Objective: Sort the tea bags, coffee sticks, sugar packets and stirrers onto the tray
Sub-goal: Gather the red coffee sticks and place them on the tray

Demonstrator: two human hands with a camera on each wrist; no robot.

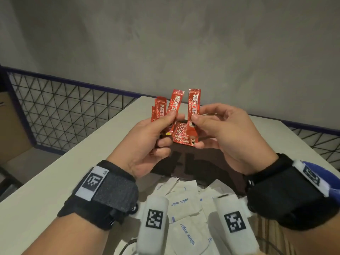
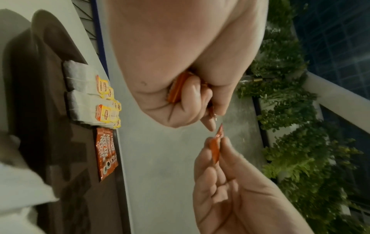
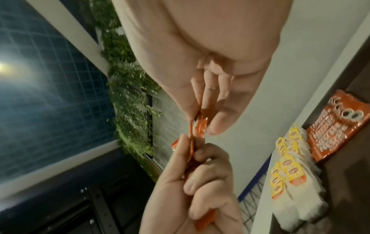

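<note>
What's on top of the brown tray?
On the tray lie a row of red coffee sticks and white tea bags. The hands hide part of it from above.

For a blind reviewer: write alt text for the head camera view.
Above a dark brown tray, the left hand grips a fan of red coffee sticks while the right hand pinches a single stick. More coffee sticks lie stacked on the tray, and white sugar packets are scattered on the table nearer the camera.
</note>
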